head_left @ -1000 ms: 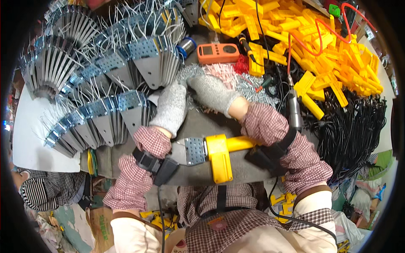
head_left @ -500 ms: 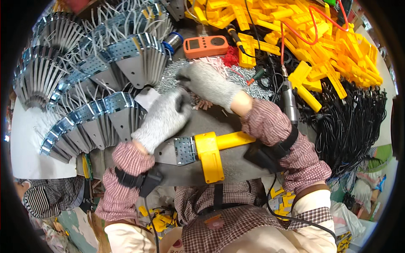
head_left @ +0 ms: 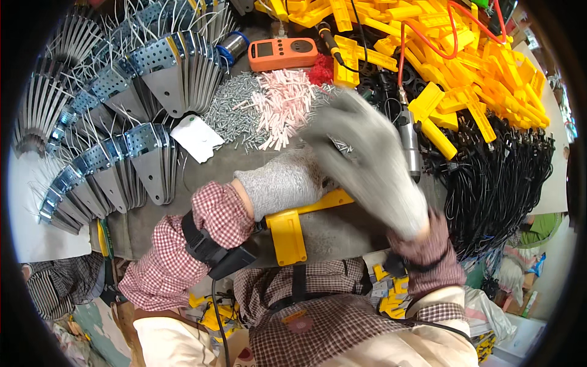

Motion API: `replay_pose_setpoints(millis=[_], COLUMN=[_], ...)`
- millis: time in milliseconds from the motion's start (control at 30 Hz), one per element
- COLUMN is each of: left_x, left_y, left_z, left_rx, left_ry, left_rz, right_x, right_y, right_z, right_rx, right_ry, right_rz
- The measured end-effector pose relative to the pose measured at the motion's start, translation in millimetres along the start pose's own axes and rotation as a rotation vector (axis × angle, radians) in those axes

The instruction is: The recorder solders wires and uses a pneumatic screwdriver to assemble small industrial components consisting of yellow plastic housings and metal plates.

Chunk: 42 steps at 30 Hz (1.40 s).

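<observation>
My left hand [head_left: 281, 185], in a grey knit glove, reaches across the yellow plastic handle [head_left: 288, 240] lying near the table's front edge. Its fingers are hidden behind my right hand, beside the handle's long arm. My right hand [head_left: 373, 162], gloved the same way, is smeared by motion above and right of the left one; what it holds, if anything, does not show clearly. Beyond both hands lie a pile of small screws [head_left: 231, 109] and a heap of short pale pink sleeves [head_left: 284, 104]. The metal plate at the handle's left end is covered by my left arm.
Rows of grey metal blades [head_left: 165, 92] with white wires fill the left. An orange meter [head_left: 282, 54] and a solder spool [head_left: 233, 46] stand behind the screws. Yellow handles [head_left: 458, 55] are heaped at far right, above black cables [head_left: 501, 183]. A power screwdriver [head_left: 408, 140] hangs nearby.
My left hand has moved right and nearer, from the screws to the yellow handle. My right hand has swung right and nearer, away from the pile, uncovering the pink sleeves. The whole view has shifted slightly.
</observation>
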State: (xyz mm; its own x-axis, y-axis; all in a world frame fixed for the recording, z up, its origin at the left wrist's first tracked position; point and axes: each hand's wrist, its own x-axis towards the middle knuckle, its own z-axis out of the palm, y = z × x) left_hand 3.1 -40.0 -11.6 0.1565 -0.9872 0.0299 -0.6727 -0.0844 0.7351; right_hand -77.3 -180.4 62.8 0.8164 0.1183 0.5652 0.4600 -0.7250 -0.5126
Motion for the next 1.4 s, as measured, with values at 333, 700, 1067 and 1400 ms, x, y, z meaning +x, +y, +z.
replay_pose_setpoints(millis=[333, 700, 1067, 1400], left_x=[-17.1, -59.5, -50.5, -66.4], left_y=[25.0, -12.7, -21.0, -35.6], left_z=[15.1, -29.2, -17.4, -26.8], left_rx=[0.304, 0.712, 0.733, 0.722], left_ry=[0.061, 0.217, 0.273, 0.337], left_rz=[0.077, -0.515, -0.582, -0.550], right_x=[-128.0, -148.8, -142.7, -138.0], right_y=[0.3, 14.6, 19.7, 15.5], right_z=[1.4, 7.6, 10.2, 9.3], right_rx=[-0.081, -0.050, -0.076, -0.098], right_ry=[-0.131, -0.044, -0.124, -0.130], right_rz=[0.346, 0.270, 0.210, 0.205])
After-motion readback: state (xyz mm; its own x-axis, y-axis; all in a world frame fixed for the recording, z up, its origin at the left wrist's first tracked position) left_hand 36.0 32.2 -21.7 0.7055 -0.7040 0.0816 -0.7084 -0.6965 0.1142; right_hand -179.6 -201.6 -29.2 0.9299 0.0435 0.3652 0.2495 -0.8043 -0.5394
